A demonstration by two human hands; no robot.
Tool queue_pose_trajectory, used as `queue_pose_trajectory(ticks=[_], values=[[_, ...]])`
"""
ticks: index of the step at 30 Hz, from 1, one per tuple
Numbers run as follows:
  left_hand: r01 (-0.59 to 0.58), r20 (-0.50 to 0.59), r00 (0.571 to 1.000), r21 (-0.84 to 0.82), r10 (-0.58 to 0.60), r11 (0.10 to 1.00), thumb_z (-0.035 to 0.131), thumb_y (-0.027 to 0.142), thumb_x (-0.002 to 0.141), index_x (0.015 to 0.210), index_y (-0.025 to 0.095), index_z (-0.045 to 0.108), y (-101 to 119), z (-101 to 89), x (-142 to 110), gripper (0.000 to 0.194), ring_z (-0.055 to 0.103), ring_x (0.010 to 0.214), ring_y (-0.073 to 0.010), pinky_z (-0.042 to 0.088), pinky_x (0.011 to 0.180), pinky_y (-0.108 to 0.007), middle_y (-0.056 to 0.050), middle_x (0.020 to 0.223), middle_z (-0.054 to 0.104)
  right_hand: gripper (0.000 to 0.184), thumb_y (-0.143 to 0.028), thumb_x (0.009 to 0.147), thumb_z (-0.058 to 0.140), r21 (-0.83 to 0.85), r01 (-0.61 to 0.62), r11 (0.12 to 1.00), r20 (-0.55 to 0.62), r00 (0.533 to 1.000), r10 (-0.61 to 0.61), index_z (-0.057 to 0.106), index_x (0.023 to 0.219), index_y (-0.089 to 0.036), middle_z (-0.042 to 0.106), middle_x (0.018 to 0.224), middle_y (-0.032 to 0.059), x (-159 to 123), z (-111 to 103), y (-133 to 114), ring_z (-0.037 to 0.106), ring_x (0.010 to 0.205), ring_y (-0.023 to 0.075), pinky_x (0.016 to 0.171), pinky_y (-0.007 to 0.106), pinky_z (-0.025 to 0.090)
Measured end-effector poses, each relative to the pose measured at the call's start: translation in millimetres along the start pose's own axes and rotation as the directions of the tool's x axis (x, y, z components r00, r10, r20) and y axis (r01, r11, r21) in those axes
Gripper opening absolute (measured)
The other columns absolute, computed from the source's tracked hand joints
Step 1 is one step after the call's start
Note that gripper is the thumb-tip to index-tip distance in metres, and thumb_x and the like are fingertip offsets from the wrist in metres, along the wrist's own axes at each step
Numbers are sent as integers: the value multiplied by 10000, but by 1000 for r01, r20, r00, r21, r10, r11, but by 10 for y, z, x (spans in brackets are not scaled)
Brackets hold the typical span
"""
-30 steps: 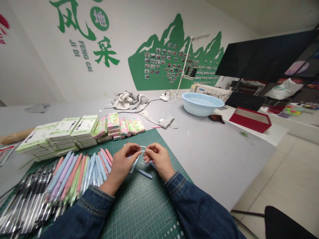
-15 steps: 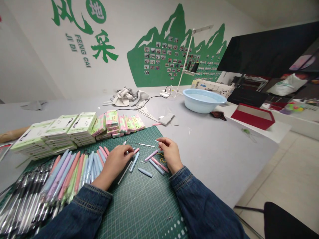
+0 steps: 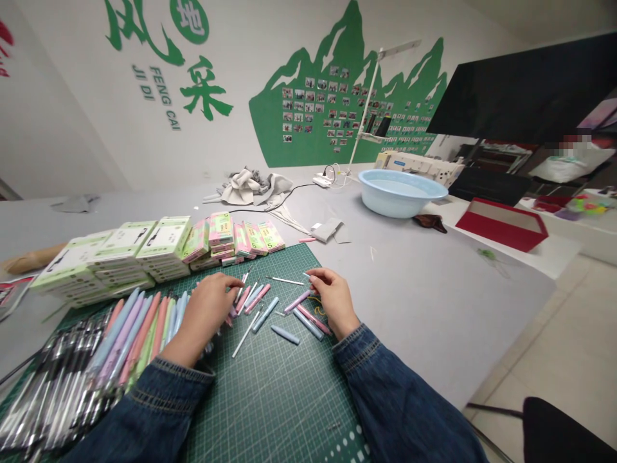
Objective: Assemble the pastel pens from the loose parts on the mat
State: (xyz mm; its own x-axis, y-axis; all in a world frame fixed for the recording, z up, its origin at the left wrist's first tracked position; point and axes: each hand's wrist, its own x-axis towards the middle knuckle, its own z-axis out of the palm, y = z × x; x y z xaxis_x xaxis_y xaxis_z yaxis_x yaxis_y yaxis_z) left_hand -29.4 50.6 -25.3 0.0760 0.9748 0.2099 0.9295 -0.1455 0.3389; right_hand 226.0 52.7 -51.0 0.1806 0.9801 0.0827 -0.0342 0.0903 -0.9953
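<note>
My right hand (image 3: 333, 302) pinches a small pale piece (image 3: 306, 275) between thumb and fingertips, above the green cutting mat (image 3: 270, 399). My left hand (image 3: 209, 315) is bent over pen parts beside the row of pens; its thumb and the undersides of its fingers are hidden. Between the hands lie a pink barrel (image 3: 258, 299), a blue barrel (image 3: 265, 314), a purple barrel (image 3: 297, 301) and a short blue barrel (image 3: 285, 334). A white refill (image 3: 245, 334) lies slanted near my left hand, and another white refill (image 3: 288, 281) lies farther back.
Pastel pens (image 3: 139, 334) and clear-and-black pens (image 3: 53, 379) lie in rows at left. Behind them stand white-green boxes (image 3: 161, 241) and pink-green boxes (image 3: 222, 228). A blue basin (image 3: 402, 199) and a red box (image 3: 501, 225) stand at the back right.
My left hand has shifted left, uncovering pink and blue pen parts beneath it. My right hand keeps its pinch in about the same place. The camera view has shifted slightly.
</note>
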Motion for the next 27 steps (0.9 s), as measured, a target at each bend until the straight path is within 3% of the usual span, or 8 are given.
queue_pose_trajectory(ticks=[5, 8, 13, 18, 23, 27], values=[[-67, 196, 979, 31, 60, 997, 524, 241, 752, 860, 284, 754, -20, -45, -9, 258, 587, 883, -239, 388, 764, -314, -51, 899, 690, 209, -274, 699, 596, -4, -26, 1000, 21, 999, 26, 689, 843, -154, 631, 711, 22, -11, 20, -5, 520, 598, 131, 560, 259, 428], [-111, 233, 967, 16, 104, 994, 550, 221, 725, 846, 289, 749, 20, 8, -19, 242, 583, 846, -229, 378, 742, -305, -43, 845, 680, 204, -281, 698, 603, -13, -25, 1000, 29, 999, 25, 691, 834, -157, 627, 698, 20, -24, 28, -14, 521, 600, 136, 564, 263, 430], [-105, 125, 987, 7, 104, 994, 551, 238, 748, 900, 253, 728, 112, 128, -46, 233, 574, 841, -231, 379, 748, -316, -56, 825, 662, 187, -288, 695, 613, -10, -33, 999, 42, 999, 33, 697, 815, -172, 635, 685, 20, -39, 40, -14, 524, 595, 144, 569, 271, 433], [-47, 46, 998, -23, 48, 999, 540, 280, 770, 915, 248, 718, 48, 25, -14, 231, 576, 847, -233, 387, 739, -314, -49, 856, 668, 185, -270, 695, 604, -16, -30, 999, 58, 998, 30, 700, 815, -167, 628, 670, 17, -42, 56, -1, 518, 586, 140, 562, 268, 427], [-15, 102, 995, 86, 6, 996, 548, 201, 714, 806, 275, 750, -152, -147, 18, 234, 574, 857, -238, 382, 733, -305, -48, 846, 675, 201, -234, 699, 586, -87, 11, 996, 125, 992, 0, 710, 847, -179, 668, 767, 30, -95, 104, -10, 543, 629, 148, 607, 285, 445], [10, 124, 992, 141, -28, 990, 521, 145, 684, 798, 273, 758, -251, -188, 12, 293, 579, 836, -239, 381, 722, -303, -63, 836, 677, 212, -190, 724, 550, -279, 167, 946, 178, 977, -120, 725, 840, -218, 673, 837, 31, -151, 138, -38, 572, 734, 171, 707, 310, 450]])
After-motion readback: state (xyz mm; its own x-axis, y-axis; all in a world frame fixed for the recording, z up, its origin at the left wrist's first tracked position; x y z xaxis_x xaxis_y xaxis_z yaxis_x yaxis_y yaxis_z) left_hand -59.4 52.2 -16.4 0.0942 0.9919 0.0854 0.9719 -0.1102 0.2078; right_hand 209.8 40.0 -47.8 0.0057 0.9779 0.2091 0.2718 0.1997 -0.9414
